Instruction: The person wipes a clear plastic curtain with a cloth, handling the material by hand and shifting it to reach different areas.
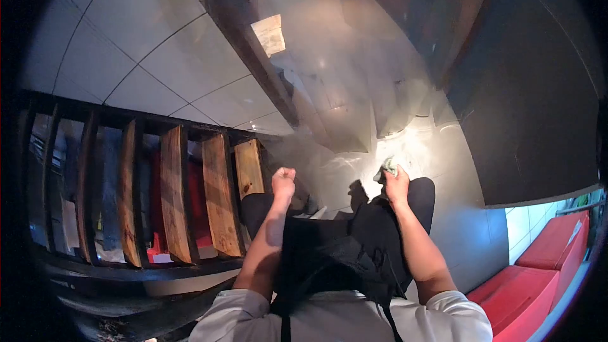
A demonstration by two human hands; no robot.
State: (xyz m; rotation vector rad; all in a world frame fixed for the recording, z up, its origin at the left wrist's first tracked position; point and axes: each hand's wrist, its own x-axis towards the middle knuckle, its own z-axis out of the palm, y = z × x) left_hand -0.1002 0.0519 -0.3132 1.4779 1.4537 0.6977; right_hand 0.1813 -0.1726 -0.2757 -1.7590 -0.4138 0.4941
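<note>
My right hand is closed around a small, crumpled pale green cloth, held above my right knee. Part of the cloth sticks out beyond my fingers. My left hand is curled into a fist over my left knee, beside the wooden slats, and no object shows in it. Both forearms reach forward over my dark apron.
Wooden slats of a dark-framed structure run along the left. A large dark panel curves down the right side, above red boxes. Glossy tiled floor lies ahead, with a dark post rising at left.
</note>
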